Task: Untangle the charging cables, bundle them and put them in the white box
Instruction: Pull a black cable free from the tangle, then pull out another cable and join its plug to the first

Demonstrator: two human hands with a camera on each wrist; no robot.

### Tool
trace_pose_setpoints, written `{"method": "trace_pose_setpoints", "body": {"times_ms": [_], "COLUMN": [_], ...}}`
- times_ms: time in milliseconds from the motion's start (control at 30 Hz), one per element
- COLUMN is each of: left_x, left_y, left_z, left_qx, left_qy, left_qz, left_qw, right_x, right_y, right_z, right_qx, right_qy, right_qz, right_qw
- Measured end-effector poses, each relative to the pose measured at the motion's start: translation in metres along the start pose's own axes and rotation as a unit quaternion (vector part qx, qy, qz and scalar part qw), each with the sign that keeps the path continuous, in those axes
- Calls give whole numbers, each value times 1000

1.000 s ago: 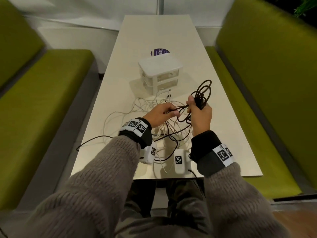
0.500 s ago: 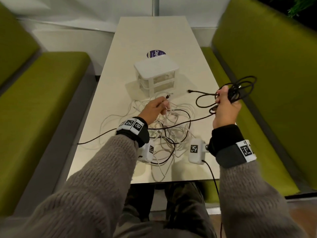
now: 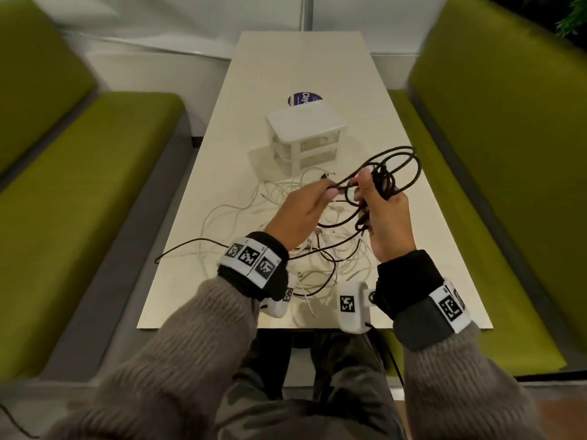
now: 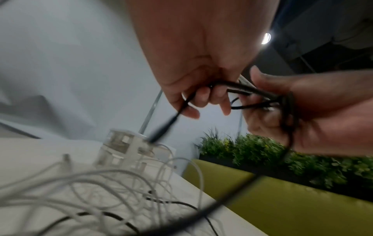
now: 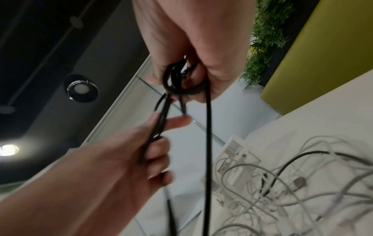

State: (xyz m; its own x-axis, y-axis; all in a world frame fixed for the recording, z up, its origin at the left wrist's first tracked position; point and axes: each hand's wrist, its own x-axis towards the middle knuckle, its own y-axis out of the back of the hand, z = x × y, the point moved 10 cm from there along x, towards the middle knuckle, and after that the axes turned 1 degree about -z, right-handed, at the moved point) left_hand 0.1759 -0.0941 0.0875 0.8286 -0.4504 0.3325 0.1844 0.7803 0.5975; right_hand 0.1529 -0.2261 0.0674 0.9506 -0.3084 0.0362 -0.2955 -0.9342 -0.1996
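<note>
My right hand [image 3: 376, 198] grips a bunch of loops of the black cable [image 3: 397, 163] above the table, fingers curled round the strands [image 5: 181, 79]. My left hand [image 3: 313, 201] pinches a stretch of the same black cable [image 4: 238, 87] right beside it, its plug end [image 4: 161, 132] dangling below the fingers. The cable's tail trails down over a tangle of white cables [image 3: 286, 217] to the table's left edge [image 3: 165, 254]. The white box [image 3: 305, 134], a small lidded unit with two clear drawers, stands just behind the tangle.
The narrow cream table [image 3: 428, 249] runs away from me between two green benches [image 3: 79, 201] [image 3: 508, 154]. A round purple sticker [image 3: 305, 98] lies behind the box. Green plants [image 4: 282, 153] line the top of the right bench.
My right hand swung out to the right with the black loops, then came back to the middle. My left hand let go of the white tangle and now pinches the black cable.
</note>
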Motion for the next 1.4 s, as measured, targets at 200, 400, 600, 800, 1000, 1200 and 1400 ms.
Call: {"method": "trace_pose_setpoints", "body": {"times_ms": [200,400,600,800,1000,1200,1400], "left_x": [-41,-103,-157,-132,-72,-45,-53], "left_y": [85,173,257,213,97,4,-19], "left_z": [-57,-116,-184,-197,-116,-19,-21], "left_qx": [-25,2,235,390,274,-12,16], "left_qy": [81,170,350,380,280,160,120], "left_qz": [79,207,191,9,-143,-170,-194], "left_qw": [993,964,886,839,909,972,973], "right_x": [-2,-5,-8,-12,-9,-15,-13], "right_y": [26,35,25,-10,-31,-53,-54], "right_z": [13,16,22,24,24,32,23], "right_qx": [37,75,149,132,136,165,121], "right_qy": [-44,-63,-114,-120,-118,-132,-74], "right_qz": [73,98,74,25,-7,-21,-58], "right_qw": [996,990,979,984,984,977,988]}}
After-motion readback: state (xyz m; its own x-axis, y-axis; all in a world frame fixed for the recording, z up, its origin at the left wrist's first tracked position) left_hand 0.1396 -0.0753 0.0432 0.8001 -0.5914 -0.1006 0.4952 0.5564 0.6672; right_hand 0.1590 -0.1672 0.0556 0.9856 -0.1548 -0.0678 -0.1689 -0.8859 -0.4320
